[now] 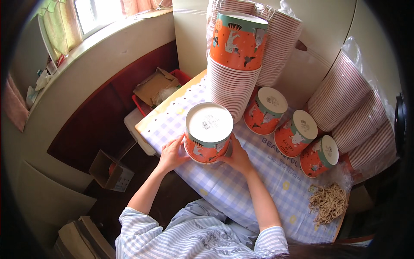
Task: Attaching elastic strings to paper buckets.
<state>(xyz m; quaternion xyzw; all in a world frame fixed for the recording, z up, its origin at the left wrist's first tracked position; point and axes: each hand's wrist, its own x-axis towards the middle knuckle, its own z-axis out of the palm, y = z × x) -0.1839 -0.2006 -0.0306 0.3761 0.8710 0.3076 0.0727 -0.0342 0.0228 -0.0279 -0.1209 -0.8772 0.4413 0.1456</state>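
Grip: we clasp cup (208,134) between left hand (173,154) and right hand (238,156) | Axis: upright, base up | Stack (233,84): just beyond, slightly right of cup

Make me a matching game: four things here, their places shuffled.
1. Tangled beige strands
2. Person's left hand
3. Yellow-green cloth curtain
4. Open brown cardboard box

A. Beside the bright window
B. Down low, left of the blue-and-white checked tablecloth
C. Touching an orange-and-green round paper tub
D. On that tablecloth's right end

Pairs: 1-D, 2-C, 3-A, 4-B
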